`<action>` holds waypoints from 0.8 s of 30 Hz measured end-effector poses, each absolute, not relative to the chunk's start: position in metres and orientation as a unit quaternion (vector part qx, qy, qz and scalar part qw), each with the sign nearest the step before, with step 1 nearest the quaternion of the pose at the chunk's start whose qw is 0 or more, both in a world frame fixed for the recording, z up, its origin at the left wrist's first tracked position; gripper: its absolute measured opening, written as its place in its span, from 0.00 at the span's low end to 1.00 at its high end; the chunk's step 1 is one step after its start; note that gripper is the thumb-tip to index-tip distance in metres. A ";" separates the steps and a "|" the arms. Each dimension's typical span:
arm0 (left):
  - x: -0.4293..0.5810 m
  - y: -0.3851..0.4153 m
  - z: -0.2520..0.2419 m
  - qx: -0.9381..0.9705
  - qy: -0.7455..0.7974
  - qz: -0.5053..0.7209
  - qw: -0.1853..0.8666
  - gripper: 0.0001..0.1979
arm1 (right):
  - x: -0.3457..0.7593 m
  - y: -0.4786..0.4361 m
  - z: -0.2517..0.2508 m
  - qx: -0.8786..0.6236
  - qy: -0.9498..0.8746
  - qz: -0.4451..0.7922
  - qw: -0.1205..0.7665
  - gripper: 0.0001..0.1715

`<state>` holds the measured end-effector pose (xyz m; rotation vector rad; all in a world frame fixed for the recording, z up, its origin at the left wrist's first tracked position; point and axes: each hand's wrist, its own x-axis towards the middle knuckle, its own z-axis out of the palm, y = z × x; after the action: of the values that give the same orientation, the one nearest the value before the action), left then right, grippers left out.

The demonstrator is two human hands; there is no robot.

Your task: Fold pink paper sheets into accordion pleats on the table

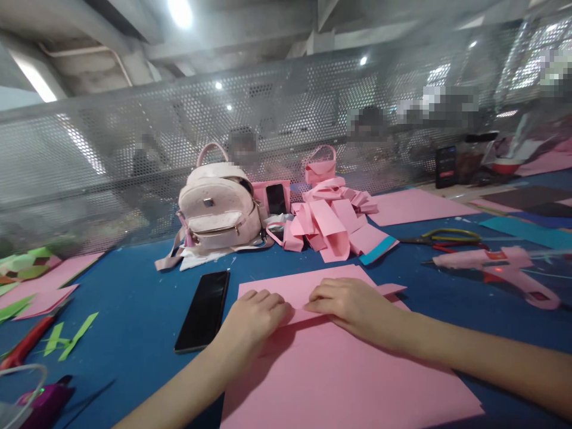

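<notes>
Centrally, pink paper (pixel 357 381) lies near on the blue desk (pixel 134 304), fingers of the left hand (pixel 257 313) and right hand (pixel 346 304) pinching its flap; far, a perforated screen (pixel 290 110) stands beneath a concrete ceiling (pixel 250 30).

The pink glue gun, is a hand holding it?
No, the glue gun lies on the table, while left hand and right hand touch pink paper.

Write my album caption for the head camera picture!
Left hand and right hand on pink paper, between a black phone and a glue gun.
</notes>
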<state>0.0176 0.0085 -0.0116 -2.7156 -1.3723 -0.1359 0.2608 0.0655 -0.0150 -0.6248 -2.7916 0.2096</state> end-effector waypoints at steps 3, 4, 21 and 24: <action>0.022 0.008 -0.027 -0.903 -0.419 -0.037 0.089 0.14 | 0.261 0.063 -0.020 -0.183 -0.975 0.041 0.123 0.18; 0.023 0.006 -0.032 -0.905 -0.412 -0.037 0.100 0.15 | 0.261 0.063 -0.022 -0.174 -0.977 0.027 0.116 0.19; 0.034 -0.011 -0.066 -0.887 -0.371 -0.051 0.270 0.26 | 0.278 0.061 -0.035 -0.176 -0.962 0.207 0.033 0.41; 0.033 -0.014 -0.082 -0.885 -0.366 -0.061 0.282 0.33 | 0.282 0.064 -0.043 -0.181 -0.959 0.212 0.046 0.42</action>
<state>0.0335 -0.0140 -0.0822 -2.3696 -0.9802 -0.1647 0.2825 0.0641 -0.0431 -0.5528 -2.9282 0.6475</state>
